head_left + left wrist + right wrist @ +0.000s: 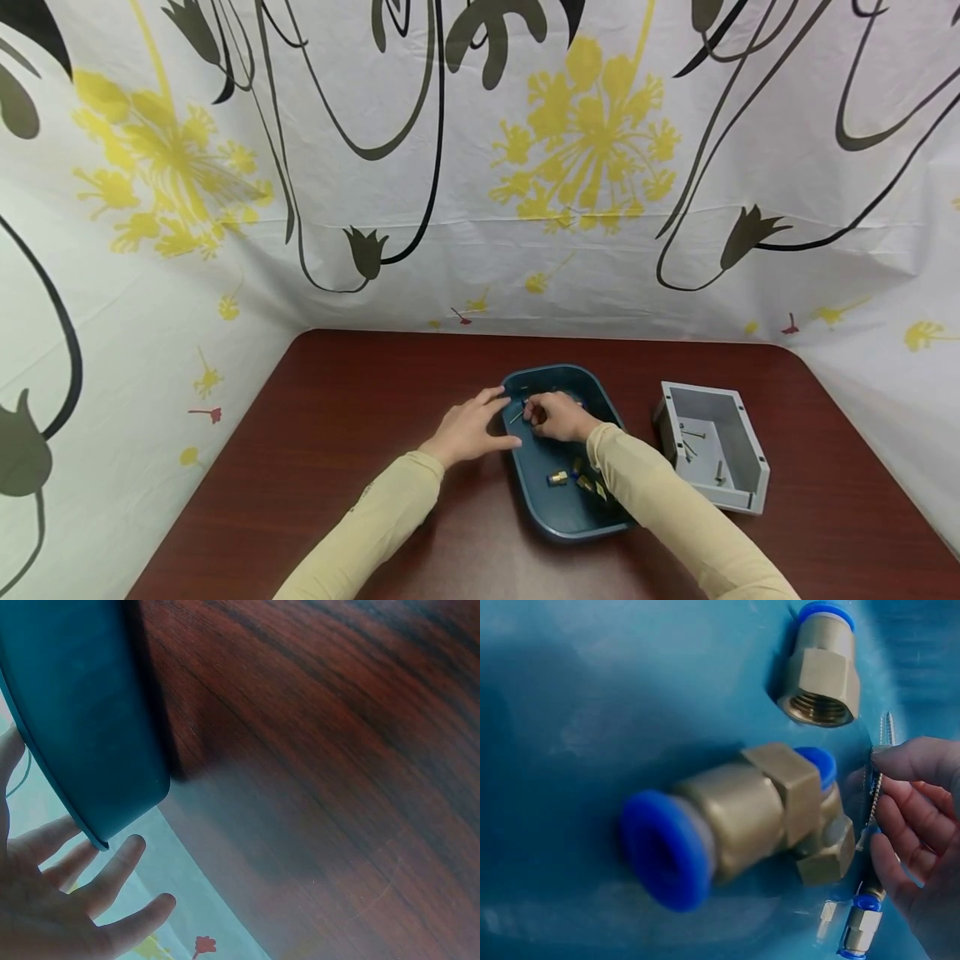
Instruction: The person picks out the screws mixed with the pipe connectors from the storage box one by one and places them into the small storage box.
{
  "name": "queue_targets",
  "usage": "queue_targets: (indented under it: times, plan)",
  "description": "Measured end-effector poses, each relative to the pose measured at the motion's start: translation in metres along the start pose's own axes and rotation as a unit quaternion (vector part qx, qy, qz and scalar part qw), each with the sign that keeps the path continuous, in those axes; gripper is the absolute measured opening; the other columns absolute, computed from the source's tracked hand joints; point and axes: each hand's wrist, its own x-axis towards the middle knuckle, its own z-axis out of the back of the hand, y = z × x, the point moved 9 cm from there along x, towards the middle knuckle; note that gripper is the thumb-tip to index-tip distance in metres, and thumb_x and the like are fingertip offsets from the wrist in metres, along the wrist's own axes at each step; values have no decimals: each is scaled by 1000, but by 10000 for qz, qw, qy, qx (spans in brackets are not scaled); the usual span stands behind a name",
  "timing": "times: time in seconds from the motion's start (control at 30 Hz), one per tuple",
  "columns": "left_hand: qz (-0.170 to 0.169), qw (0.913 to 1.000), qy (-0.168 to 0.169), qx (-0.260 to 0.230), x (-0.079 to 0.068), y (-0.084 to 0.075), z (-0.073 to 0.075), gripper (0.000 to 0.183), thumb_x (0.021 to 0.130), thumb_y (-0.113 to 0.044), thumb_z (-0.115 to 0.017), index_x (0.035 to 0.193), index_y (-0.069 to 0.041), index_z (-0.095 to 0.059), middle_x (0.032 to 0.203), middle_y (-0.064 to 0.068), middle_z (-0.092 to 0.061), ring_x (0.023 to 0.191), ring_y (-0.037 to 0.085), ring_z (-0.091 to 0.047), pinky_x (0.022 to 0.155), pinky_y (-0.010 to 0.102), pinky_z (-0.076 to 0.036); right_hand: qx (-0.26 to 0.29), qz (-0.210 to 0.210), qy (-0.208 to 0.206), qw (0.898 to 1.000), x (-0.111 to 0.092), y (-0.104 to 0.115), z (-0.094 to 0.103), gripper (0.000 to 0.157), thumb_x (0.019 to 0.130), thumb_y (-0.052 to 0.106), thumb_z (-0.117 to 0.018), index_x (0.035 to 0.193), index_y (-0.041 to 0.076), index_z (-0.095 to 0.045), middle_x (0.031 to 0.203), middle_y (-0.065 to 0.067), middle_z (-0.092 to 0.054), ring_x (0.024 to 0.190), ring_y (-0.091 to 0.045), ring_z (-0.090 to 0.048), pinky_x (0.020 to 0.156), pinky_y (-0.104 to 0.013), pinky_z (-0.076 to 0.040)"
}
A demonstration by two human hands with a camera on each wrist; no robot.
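A blue tray (pixel 558 527) holds brass fittings with blue collars (pixel 821 671) and several screws. Inside its far left part, my right hand (pixel 558 416) pinches a screw (pixel 874 796) between thumb and fingers. Another screw (pixel 889 729) shows just beyond the fingertips in the right wrist view. At the tray's left rim is my left hand (pixel 468 429), its fingers spread and nothing gripped. In the left wrist view those fingers (pixel 120 874) lie around the tray's corner; whether they touch the rim I cannot tell.
Right of the tray stands a grey open box (pixel 752 450) with several screws (pixel 719 473) on its floor. Both rest on a dark red-brown wooden table (pixel 375 392). A white patterned cloth (pixel 465 192) hangs behind and beside the table.
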Motion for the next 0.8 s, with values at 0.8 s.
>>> queue_targets:
  times: [0.8]
  plan:
    - [-37, 10000, -22, 26, 0, 0, 0, 70, 77, -51, -60, 131, -11, -44, 138, 3, -32, 114, 23, -42, 86, 44, -37, -50, 220, -71, 9997, -4, 7, -2, 17, 69, -2, -63, 82, 6, -57, 67, 3, -51, 58, -8, -46, 53, -25, -39]
